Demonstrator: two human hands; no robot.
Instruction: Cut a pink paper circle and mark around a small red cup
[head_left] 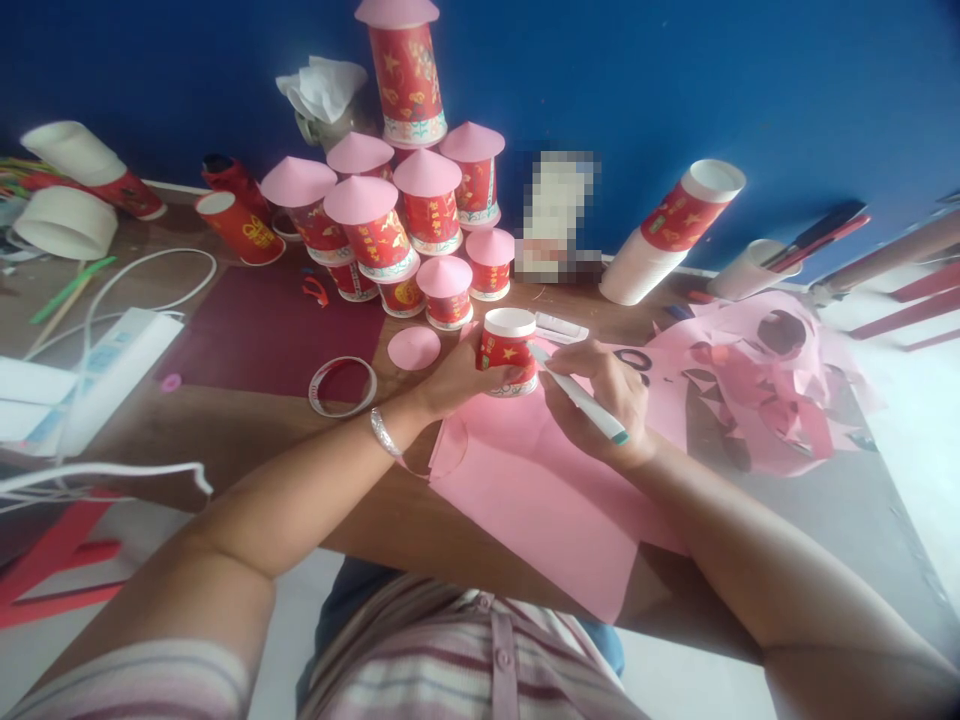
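Observation:
My left hand (450, 380) grips a small red paper cup (507, 350) that stands upside down on a pink paper sheet (540, 500). My right hand (600, 400) is closed on a white pen with a green end (581, 400), and the pen's tip touches the paper at the cup's right side. A silver bracelet (384, 432) sits on my left wrist. A pink paper disc (414, 347) lies just left of the cup.
Behind the cup stands a stack of red cups with pink cone lids (405, 220). A tape ring (343, 386) lies at left, pink paper scraps (757, 390) at right. A leaning stack of cups (671, 235), a white power strip (112, 365) and cables flank the table.

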